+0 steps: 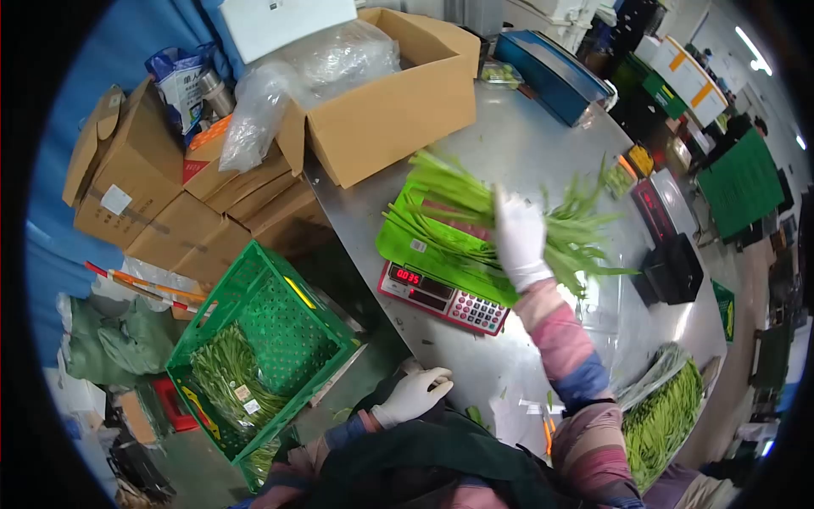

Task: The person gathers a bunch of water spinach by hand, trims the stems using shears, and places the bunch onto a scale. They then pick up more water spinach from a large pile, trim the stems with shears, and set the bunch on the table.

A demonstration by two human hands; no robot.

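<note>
Right-hand grip [521,237] pinches leafy greens [454,188] — long, slender, bright, splayed on both sides.

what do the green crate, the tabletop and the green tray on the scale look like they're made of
Crate: probably moulded plastic with a slight sheen, judging by its perforated walls.
Tabletop: looks like bare metal, perhaps stainless steel, from its grey shine and blurry reflections.
Tray: likely smooth plastic, given the even bright green, though painted metal can't be ruled out.
</note>
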